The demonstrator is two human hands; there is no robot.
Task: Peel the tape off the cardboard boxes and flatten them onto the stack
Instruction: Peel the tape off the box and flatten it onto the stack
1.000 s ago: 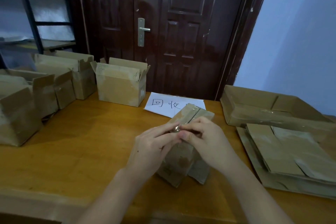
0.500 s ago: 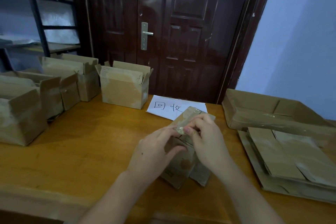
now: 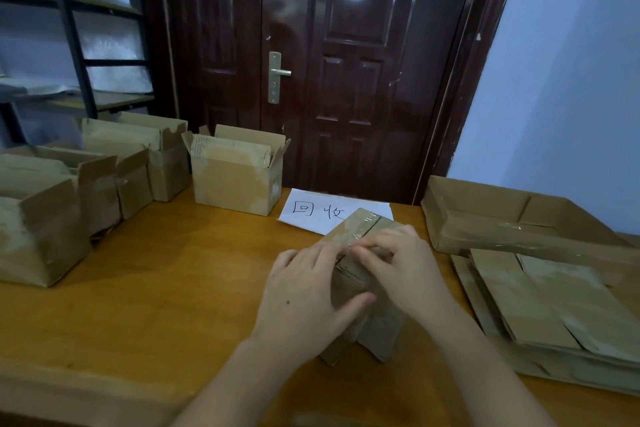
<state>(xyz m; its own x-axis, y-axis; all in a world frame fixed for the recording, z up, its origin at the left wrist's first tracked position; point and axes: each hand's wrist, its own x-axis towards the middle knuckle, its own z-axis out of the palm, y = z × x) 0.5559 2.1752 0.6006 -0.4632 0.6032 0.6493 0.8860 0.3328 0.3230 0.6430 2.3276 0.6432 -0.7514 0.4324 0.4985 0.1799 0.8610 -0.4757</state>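
From my feed I see a small cardboard box (image 3: 363, 288) standing on the wooden table (image 3: 156, 288), right in the middle foreground, with a strip of clear tape (image 3: 365, 229) running along its top seam. The left hand (image 3: 304, 295) wraps the box's near-left side, thumb curled across the front face and fingers bent over the top edge, so it grips the box. The right hand (image 3: 405, 263) lies over the top right of the box with its fingertips (image 3: 363, 255) bent down onto the seam at the tape; whether they actually pinch a lifted tape end I cannot tell (the fingers cover that spot). Just behind the box lies a white paper sheet (image 3: 311, 211) with handwritten characters. To the right sits the stack of flattened boxes (image 3: 540, 305), with an open shallow carton (image 3: 502, 218) behind it. At the left, well apart from the hands, stand several open boxes (image 3: 235, 177) in a row. A dark door (image 3: 346, 80) and a metal shelf (image 3: 69, 45) stand behind the table.
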